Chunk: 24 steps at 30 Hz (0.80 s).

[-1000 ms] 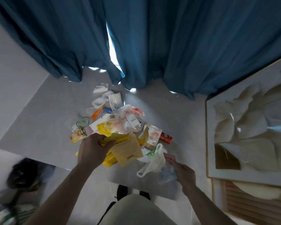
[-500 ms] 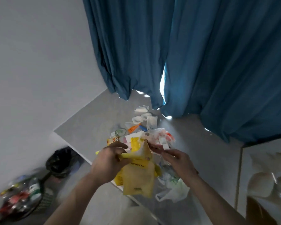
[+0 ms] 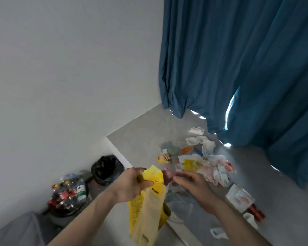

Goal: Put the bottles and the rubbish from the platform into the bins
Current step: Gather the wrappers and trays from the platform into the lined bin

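Since a second ago you have lifted the yellow bags (image 3: 148,206) off the platform (image 3: 142,137) and swung your view left, so the bins now show at lower left. Your left hand (image 3: 130,186) is clamped on the top of the yellow bags, which hang down off the platform's near edge; black print on them reads something like "VAITO", seen sideways, with smaller lines too blurred to read. Your right hand (image 3: 194,185) is pinched shut on a small pink wrapper (image 3: 167,175), touching the yellow bags' top.

Behind your hands the rest of the rubbish (image 3: 203,162) lies scattered on the platform: white paper scraps, an orange strip, a blue strip, a small yellow packet with a cartoon face, crumpled red-and-white plastic. A white pouch (image 3: 239,198) with red marks and a red packet (image 3: 256,211) lie to your right; their writing cannot be read.

On the floor by the wall stand two bins: the black-lined bin (image 3: 107,169), and nearer you the bottle bin (image 3: 68,197) full of bottles, one with a green and white label. Blue curtains (image 3: 238,68) hang over the platform's far side.
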Tool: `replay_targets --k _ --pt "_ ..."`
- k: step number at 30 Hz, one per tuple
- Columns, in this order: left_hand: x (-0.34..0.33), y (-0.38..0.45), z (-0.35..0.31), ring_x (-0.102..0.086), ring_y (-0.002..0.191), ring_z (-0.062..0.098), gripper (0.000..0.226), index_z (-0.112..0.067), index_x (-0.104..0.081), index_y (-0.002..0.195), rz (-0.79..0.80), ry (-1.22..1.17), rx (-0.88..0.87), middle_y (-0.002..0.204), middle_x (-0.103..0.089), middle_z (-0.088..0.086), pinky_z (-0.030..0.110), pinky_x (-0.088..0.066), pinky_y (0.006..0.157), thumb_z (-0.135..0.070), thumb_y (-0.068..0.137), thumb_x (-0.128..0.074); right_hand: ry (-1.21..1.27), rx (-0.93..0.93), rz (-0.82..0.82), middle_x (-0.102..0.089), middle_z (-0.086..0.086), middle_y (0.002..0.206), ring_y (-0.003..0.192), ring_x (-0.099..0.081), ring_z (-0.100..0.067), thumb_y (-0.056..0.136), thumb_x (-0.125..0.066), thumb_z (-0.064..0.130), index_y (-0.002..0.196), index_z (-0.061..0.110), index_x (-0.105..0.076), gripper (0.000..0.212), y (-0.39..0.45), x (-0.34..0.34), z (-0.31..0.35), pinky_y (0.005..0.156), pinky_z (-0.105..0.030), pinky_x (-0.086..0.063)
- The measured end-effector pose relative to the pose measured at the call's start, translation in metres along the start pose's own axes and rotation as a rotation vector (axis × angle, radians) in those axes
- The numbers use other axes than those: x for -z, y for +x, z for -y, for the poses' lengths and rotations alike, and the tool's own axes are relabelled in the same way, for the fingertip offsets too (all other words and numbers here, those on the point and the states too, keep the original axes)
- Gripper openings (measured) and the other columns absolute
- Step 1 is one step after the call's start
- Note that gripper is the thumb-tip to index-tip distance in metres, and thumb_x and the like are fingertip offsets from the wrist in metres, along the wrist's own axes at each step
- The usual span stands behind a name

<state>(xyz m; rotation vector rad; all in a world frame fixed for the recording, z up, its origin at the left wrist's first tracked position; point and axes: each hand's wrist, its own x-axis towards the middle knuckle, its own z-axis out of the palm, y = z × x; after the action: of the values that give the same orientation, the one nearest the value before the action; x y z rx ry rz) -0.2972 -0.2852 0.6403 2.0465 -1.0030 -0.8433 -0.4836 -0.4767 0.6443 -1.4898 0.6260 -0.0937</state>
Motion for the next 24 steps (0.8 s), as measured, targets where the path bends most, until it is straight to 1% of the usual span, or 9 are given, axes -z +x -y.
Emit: replay_targets --k 2,4,7,10,12,15,19,21,24 --pt "0.02 -0.014 0.022 -0.063 0.06 0.015 0.017 -0.018 -0.069 0.088 0.004 -0.08 0.009 0.069 -0.065 -0.001 0.034 -0.057 0.06 -0.034 0.091 -0.073 0.066 -0.006 -0.003 -0.077 -0.009 0.103 0.101 -0.073 -0.024 0.094 -0.068 0.02 0.108 0.012 -0.078 0.019 0.005 -0.03 0.003 0.076 -0.032 -0.06" --pt "0.038 -0.023 0.04 -0.062 0.063 0.016 0.018 -0.016 -0.069 0.092 -0.016 -0.137 0.015 0.073 -0.065 0.0 0.034 -0.056 0.061 -0.034 0.092 -0.072 0.077 -0.009 -0.004 -0.077 -0.007 0.103 0.1 -0.073 -0.023 0.095 -0.066 0.022 0.109 0.012 -0.077 0.02 0.011 -0.055 0.007 0.076 -0.03 -0.06" --pt "0.064 -0.034 0.059 -0.06 0.064 0.016 0.015 -0.012 -0.069 0.097 -0.042 -0.202 0.019 0.074 -0.064 0.004 0.032 -0.054 0.061 -0.027 0.096 -0.069 0.111 -0.023 -0.029 -0.077 -0.007 0.105 0.102 -0.073 -0.023 0.095 -0.066 0.025 0.111 0.013 -0.077 0.023 0.024 -0.085 0.011 0.083 -0.037 -0.06" --pt "0.09 -0.038 0.072 -0.058 0.058 0.016 0.014 -0.016 -0.066 0.088 -0.109 -0.204 0.014 0.067 -0.062 0.002 0.032 -0.052 0.06 -0.026 0.097 -0.068 0.151 0.005 -0.121 -0.077 -0.008 0.104 0.102 -0.073 -0.027 0.091 -0.071 0.028 0.108 0.017 -0.079 0.022 0.042 -0.102 0.016 0.087 -0.043 -0.059" --pt "0.107 -0.037 0.085 -0.057 0.055 0.014 0.017 -0.022 -0.064 0.081 -0.175 -0.191 0.043 0.065 -0.062 0.0 0.03 -0.051 0.059 -0.026 0.097 -0.068 0.1 0.031 -0.178 -0.078 -0.004 0.101 0.1 -0.073 -0.023 0.09 -0.073 0.033 0.104 0.022 -0.081 0.019 0.057 -0.106 0.019 0.09 -0.043 -0.058" --pt "0.131 -0.032 0.11 -0.059 0.054 0.012 0.018 -0.035 -0.067 0.079 -0.299 -0.171 0.106 0.064 -0.065 -0.002 0.028 -0.053 0.057 -0.029 0.096 -0.069 0.033 0.04 -0.243 -0.079 0.0 0.093 0.093 -0.073 -0.018 0.089 -0.075 0.033 0.096 0.024 -0.082 0.013 0.084 -0.11 0.018 0.087 -0.038 -0.056" --pt "0.162 -0.023 0.146 -0.066 0.053 0.012 0.019 -0.018 -0.067 0.08 -0.538 -0.16 0.248 0.063 -0.069 0.002 0.032 -0.054 0.06 -0.031 0.093 -0.072 -0.086 0.048 -0.306 -0.078 0.009 0.084 0.085 -0.071 -0.007 0.088 -0.076 0.039 0.089 0.029 -0.082 0.012 0.132 -0.121 0.011 0.079 -0.03 -0.056" --pt "0.178 -0.017 0.164 -0.069 0.056 0.01 0.018 -0.019 -0.068 0.083 -0.642 -0.132 0.322 0.064 -0.071 -0.001 0.034 -0.053 0.064 -0.033 0.092 -0.072 -0.106 0.034 -0.305 -0.077 0.011 0.081 0.079 -0.07 -0.003 0.087 -0.076 0.035 0.086 0.029 -0.081 0.008 0.162 -0.13 0.008 0.073 -0.025 -0.052" --pt "0.202 -0.008 0.189 -0.068 0.058 0.005 0.017 -0.022 -0.067 0.083 -0.739 -0.115 0.394 0.062 -0.072 -0.005 0.034 -0.052 0.064 -0.035 0.093 -0.071 -0.156 0.015 -0.268 -0.077 0.008 0.077 0.073 -0.07 -0.005 0.087 -0.078 0.032 0.084 0.025 -0.082 0.009 0.211 -0.149 0.002 0.066 -0.021 -0.05"
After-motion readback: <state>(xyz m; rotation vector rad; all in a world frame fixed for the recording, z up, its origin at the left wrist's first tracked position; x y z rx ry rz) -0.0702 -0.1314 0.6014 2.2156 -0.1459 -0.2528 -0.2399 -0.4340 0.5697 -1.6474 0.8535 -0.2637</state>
